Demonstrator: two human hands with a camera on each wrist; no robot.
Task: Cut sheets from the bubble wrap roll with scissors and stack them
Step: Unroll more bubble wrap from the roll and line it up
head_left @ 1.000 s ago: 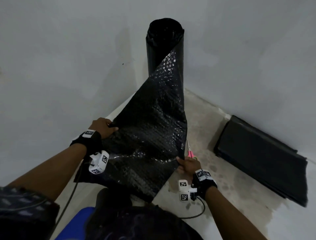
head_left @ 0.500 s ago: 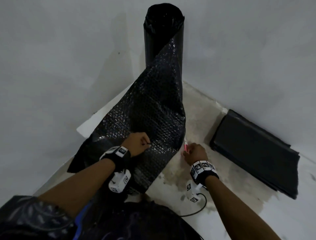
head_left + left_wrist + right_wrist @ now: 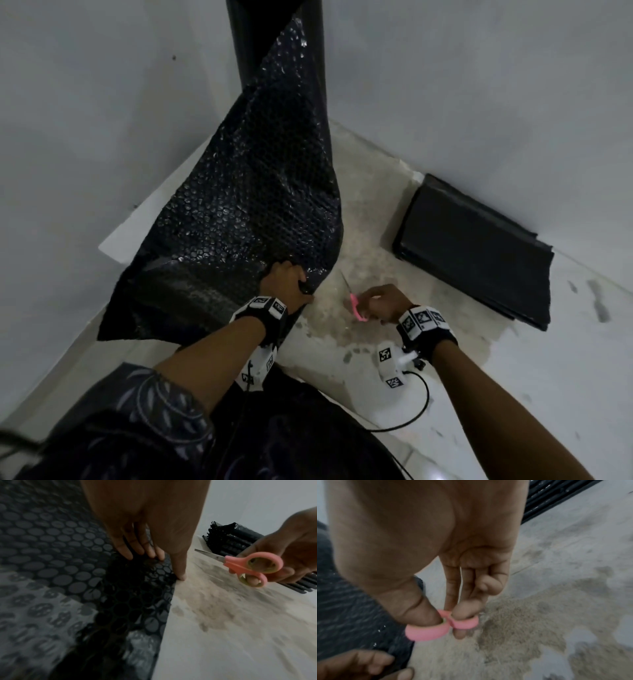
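Observation:
A black bubble wrap roll [image 3: 274, 34] stands upright in the corner, and its unrolled sheet [image 3: 246, 212] drapes down onto the floor. My left hand [image 3: 303, 286] grips the sheet's right edge; in the left wrist view the fingers [image 3: 140, 550] lie on the bubbles with the thumb at the edge. My right hand [image 3: 368, 308] holds pink-handled scissors [image 3: 356, 306] just right of that edge, blades closed and pointing away. My thumb and a finger are through the handle loops [image 3: 440, 626]. A stack of cut black sheets [image 3: 472, 253] lies on the floor to the right.
Grey walls meet behind the roll. A white ledge [image 3: 137, 226] runs along the left wall under the sheet. The stained floor [image 3: 359, 233] lies bare between sheet and stack. A black cable [image 3: 411, 411] runs from my right wrist camera.
My left hand crossed from the sheet's left edge to its right edge. My right hand let go of that edge, took the scissors off the floor and lifted them.

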